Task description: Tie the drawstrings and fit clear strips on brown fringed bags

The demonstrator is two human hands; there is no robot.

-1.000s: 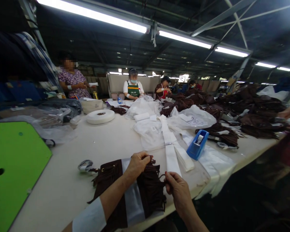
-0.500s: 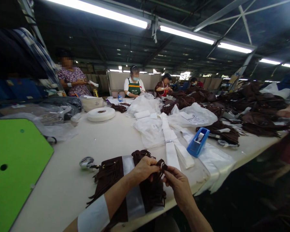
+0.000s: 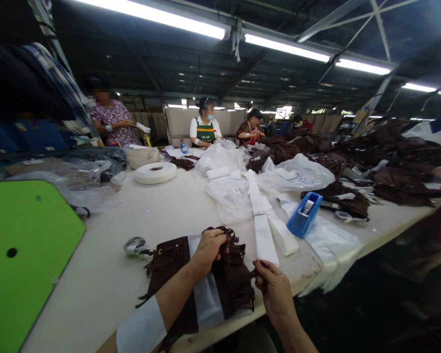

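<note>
A dark brown fringed bag [image 3: 172, 260] lies flat at the table's front edge, with a pale translucent band [image 3: 208, 304] across its middle. My left hand [image 3: 208, 252] is closed on a bunch of brown strap or cord at the bag's upper right part; the fingers partly hide it. To its right, my right hand [image 3: 275, 289] pinches a thin brown fringe strand at the bag's right edge. A wrapped metal-looking piece [image 3: 135, 246] sits by the bag's upper left corner, joined to it by a short brown strip.
Beyond the bag lie white strips [image 3: 265, 235], a blue tape dispenser [image 3: 304, 215], clear plastic bags [image 3: 230, 198] and a white roll [image 3: 155, 172]. Brown bags [image 3: 400, 181] are heaped at the right. A green board [image 3: 29, 255] stands at left. Several people work across the table.
My hands have moved apart: the left went up and left with the brown strap, the right slightly down and right to a fringe strand. Before, both met at a brown piece above the bag.
</note>
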